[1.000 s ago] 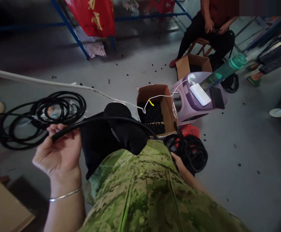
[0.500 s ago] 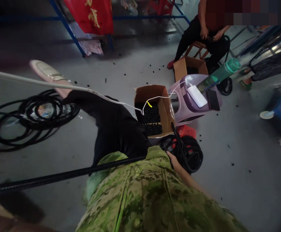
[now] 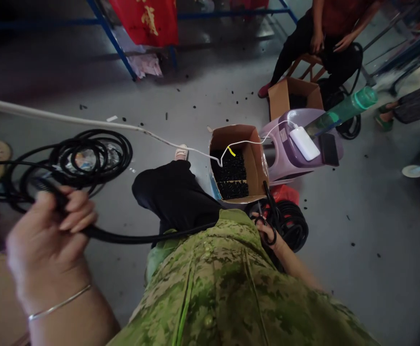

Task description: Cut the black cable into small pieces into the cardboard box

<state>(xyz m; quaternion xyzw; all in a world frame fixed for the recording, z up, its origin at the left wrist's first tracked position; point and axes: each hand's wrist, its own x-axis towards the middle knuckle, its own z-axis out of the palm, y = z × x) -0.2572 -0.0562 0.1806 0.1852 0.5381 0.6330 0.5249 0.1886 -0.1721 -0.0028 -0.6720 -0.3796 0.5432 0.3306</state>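
Note:
My left hand (image 3: 54, 228), with a thin bracelet at the wrist, is closed around a length of black hose (image 3: 133, 238) at the left. From there the hose runs right across my lap to the front of my camouflage-patterned jacket (image 3: 210, 278), where it goes out of sight. Low beside my right side, my right hand (image 3: 269, 235) has its fingers in the black handles of a pair of scissors (image 3: 260, 219), whose blade points toward the box. A cardboard box (image 3: 256, 163) holding many small black pieces (image 3: 233, 168) stands ahead of that hand.
Coiled black hose lies at the left (image 3: 123, 154) and right (image 3: 296, 223). A purple stool (image 3: 285, 161) carries a white power bank (image 3: 304, 143), a phone (image 3: 328, 149) and a green bottle (image 3: 354, 108). A white cable (image 3: 97, 123) crosses ahead. A seated co-worker (image 3: 303, 43) is beyond another box (image 3: 278, 101).
My left hand has come into view at the left, gripping the hose. My outstretched leg has drawn in. The scissors in my right hand now show.

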